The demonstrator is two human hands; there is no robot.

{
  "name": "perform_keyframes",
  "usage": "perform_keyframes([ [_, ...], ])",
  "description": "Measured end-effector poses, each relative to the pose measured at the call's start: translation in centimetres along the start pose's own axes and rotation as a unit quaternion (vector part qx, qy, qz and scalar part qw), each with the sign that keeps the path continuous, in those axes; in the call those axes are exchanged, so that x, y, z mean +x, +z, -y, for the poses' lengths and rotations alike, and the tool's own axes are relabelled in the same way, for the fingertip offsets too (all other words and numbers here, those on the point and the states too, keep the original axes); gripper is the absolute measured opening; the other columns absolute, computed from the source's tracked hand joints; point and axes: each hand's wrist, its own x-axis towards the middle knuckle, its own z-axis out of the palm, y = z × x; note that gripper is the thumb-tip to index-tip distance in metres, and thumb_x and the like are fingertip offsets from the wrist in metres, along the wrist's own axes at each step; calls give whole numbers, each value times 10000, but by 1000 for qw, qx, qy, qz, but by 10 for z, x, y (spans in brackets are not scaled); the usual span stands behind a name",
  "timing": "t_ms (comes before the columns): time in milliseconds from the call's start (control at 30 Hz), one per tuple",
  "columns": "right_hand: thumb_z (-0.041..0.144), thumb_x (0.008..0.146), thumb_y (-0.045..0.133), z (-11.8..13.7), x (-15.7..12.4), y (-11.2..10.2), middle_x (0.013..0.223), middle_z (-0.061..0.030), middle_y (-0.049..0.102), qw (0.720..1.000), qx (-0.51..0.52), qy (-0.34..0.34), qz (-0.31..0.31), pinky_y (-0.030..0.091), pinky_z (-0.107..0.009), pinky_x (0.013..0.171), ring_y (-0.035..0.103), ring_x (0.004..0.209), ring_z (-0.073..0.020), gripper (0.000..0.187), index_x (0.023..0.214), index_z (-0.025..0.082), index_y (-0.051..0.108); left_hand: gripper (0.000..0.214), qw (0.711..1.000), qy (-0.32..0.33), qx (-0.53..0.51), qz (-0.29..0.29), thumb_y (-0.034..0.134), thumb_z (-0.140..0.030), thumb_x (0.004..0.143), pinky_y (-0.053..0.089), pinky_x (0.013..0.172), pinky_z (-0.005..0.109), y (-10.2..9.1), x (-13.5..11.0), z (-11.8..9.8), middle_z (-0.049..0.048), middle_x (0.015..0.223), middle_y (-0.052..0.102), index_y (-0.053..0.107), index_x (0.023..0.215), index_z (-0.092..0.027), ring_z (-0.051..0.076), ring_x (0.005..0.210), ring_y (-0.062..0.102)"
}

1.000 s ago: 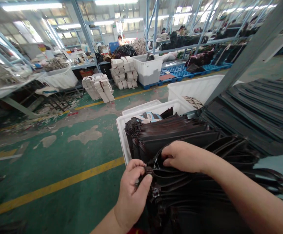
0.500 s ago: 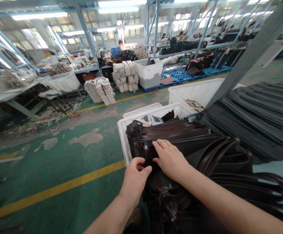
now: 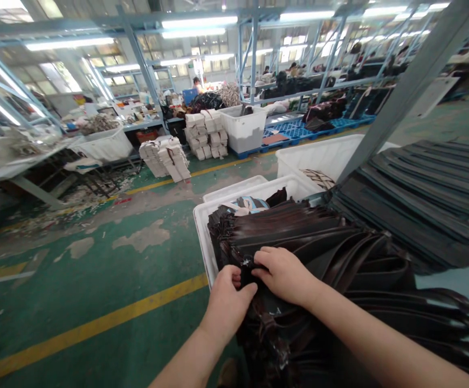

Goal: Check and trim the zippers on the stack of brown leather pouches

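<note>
A long row of dark brown leather pieces [image 3: 339, 258] stands on edge, spilling from a white plastic bin [image 3: 202, 229] toward me. My left hand [image 3: 228, 302] grips the near left corner of the row, fingers curled on the edges of the pieces. My right hand [image 3: 285, 272] lies on top of the same pieces just to the right, fingers bent and pinching their upper edges. Both hands almost touch each other.
A second white bin [image 3: 323, 153] and a grey steel post [image 3: 396, 91] stand behind the row. Black flat panels [image 3: 432, 188] lie stacked at right. Across the green floor with yellow lines [image 3: 97, 318] are stacked white boxes [image 3: 206, 134], another bin [image 3: 246, 126], cluttered tables and distant people.
My right hand slid from the middle of the row to its near left corner and curled its fingers. My left hand stayed at the corner, shifting slightly.
</note>
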Motion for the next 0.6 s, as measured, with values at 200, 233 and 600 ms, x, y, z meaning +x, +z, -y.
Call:
perform_keyframes([
  [200, 207, 779, 456, -15, 0, -1, 879, -11, 651, 975, 217, -13, 36, 391, -243, 751, 566, 821, -148, 226, 919, 200, 633, 395, 997, 57, -30, -49, 593, -243, 623, 395, 719, 285, 0, -2, -2, 40, 843, 551, 550, 1011, -181, 174, 775, 509],
  [233, 208, 770, 461, -16, 1, -1, 883, -7, 654, 967, 251, -9, 41, 395, -245, 758, 569, 824, -148, 234, 924, 196, 636, 375, 996, 70, -32, -53, 588, -235, 626, 392, 714, 279, 0, -3, -4, 40, 851, 552, 566, 997, -186, 173, 781, 509],
  [600, 261, 751, 484, -10, -2, 0, 709, -11, 643, 983, 174, 51, 23, 383, -215, 626, 556, 685, -134, 193, 710, 186, 658, 293, 974, -25, -217, 65, 642, -433, 594, 332, 484, 218, 1, -6, -27, -9, 525, 539, 623, 634, -143, 131, 520, 468],
])
